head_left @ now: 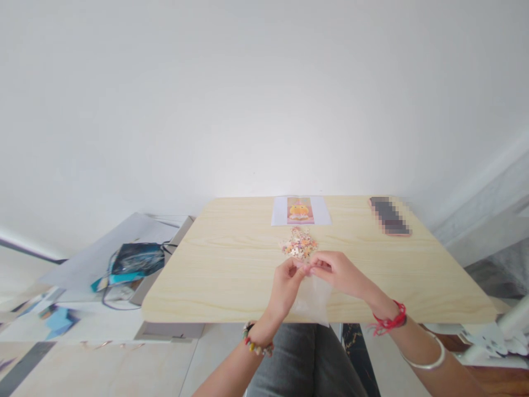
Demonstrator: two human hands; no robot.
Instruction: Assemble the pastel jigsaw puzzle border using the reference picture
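- Puzzle pieces (301, 243) lie heaped mid-table, between a picture sheet (301, 210) at the far edge of the table (206, 270) and the hands.
- Left hand (286, 284) and right hand (346, 275) meet at the fingertips, pinched nearly closed on the top of a clear plastic bag (316, 302) reaching the near edge.
- Bag handling appears the step underway; the next move likely calls for steady fingers, clear of the heap.

Two hands (285, 288), three bracelets (390, 321), one clear bag (314, 302), one puzzle-piece pile (301, 245), one picture sheet (301, 212), one table (219, 253)
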